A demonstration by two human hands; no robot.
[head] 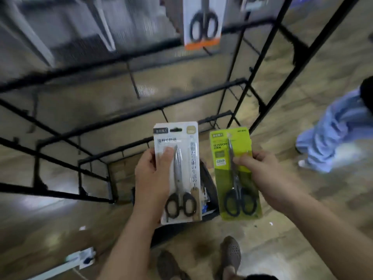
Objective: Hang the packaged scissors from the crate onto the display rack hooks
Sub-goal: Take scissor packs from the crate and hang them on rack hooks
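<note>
My left hand [152, 178] grips a white pack of black-handled scissors [181, 178] by its left edge, thumb on the front. My right hand [262, 170] pinches a green pack of black-handled scissors [228, 188] near its middle right. Both packs are held upright side by side above the dark crate [210, 184], which is mostly hidden behind them. The black display rack [141, 110] stands in front, with bare hooks [133, 81] on its bars. One white-and-orange scissors pack [202, 23] hangs on the top bar.
Another person in light blue clothes [333, 136] stands on the floor at the right. My feet [230, 253] are at the bottom of the view. A white box-like object [80, 257] lies on the floor at the lower left. The rack's upper left is blurred.
</note>
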